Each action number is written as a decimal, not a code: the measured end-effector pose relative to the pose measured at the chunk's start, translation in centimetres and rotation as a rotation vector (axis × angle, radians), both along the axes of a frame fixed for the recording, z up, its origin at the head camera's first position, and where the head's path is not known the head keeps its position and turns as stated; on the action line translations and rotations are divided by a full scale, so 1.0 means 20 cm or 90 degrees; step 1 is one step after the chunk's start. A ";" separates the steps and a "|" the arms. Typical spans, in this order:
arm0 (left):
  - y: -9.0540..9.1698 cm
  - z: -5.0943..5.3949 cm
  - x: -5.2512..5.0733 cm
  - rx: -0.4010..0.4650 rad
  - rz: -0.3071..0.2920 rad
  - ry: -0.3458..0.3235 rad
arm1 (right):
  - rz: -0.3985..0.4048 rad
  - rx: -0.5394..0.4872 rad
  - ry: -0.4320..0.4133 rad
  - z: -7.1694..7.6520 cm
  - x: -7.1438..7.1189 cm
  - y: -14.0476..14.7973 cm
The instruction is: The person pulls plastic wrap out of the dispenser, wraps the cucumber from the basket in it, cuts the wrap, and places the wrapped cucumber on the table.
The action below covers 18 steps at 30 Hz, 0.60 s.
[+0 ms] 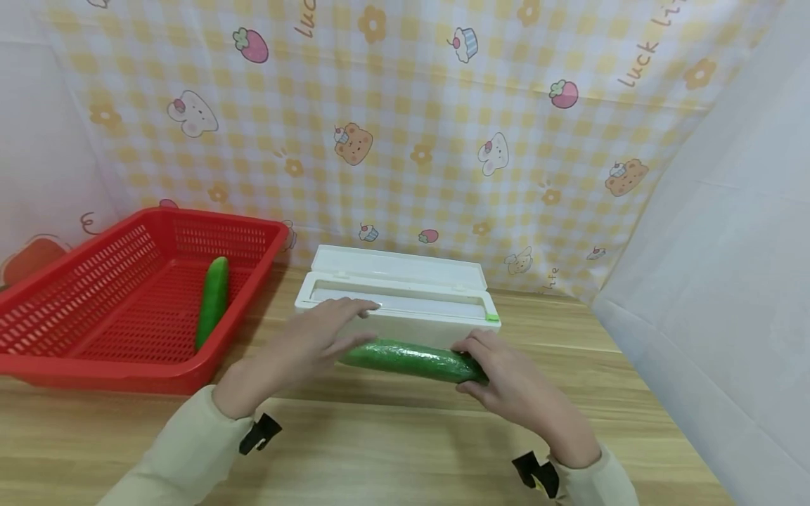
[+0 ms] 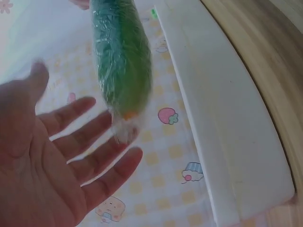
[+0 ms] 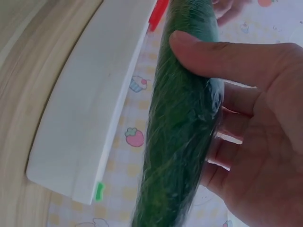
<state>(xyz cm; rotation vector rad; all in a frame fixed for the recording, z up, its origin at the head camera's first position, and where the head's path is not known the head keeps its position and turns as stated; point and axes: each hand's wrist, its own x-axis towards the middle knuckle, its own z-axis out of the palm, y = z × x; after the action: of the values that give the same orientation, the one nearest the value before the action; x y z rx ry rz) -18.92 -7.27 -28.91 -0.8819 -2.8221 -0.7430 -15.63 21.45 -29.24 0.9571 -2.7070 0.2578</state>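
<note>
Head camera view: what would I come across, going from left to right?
Red perforated basket → cucumber inside the basket → left hand → film-wrapped cucumber → right hand.

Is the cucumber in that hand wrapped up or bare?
Wrapped: in both wrist views, shiny, wrinkled clear film covers the cucumber, bunching past its tip near the left hand.

wrapped cucumber [image 1: 411,358]: glossy film | box [image 1: 418,330]: smooth plastic | table [image 1: 392,443]: wood-grained

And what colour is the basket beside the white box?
The basket is bright red; the head view shows it best.
</note>
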 end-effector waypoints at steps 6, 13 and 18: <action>-0.04 -0.07 -0.05 -0.032 0.064 0.108 | -0.022 0.008 0.015 0.01 0.00 0.03; -0.07 -0.16 -0.09 -0.143 0.086 0.182 | -0.028 -0.006 0.028 0.02 0.00 0.06; -0.07 -0.18 -0.11 -0.163 0.094 0.180 | -0.043 -0.031 0.024 0.04 -0.01 0.09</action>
<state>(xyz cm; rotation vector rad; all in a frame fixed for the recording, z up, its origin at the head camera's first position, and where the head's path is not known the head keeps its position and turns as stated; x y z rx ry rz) -21.08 -8.64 -32.52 -0.7304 -2.7225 -0.2211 -15.90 23.24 -28.49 0.8459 -2.6803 0.2891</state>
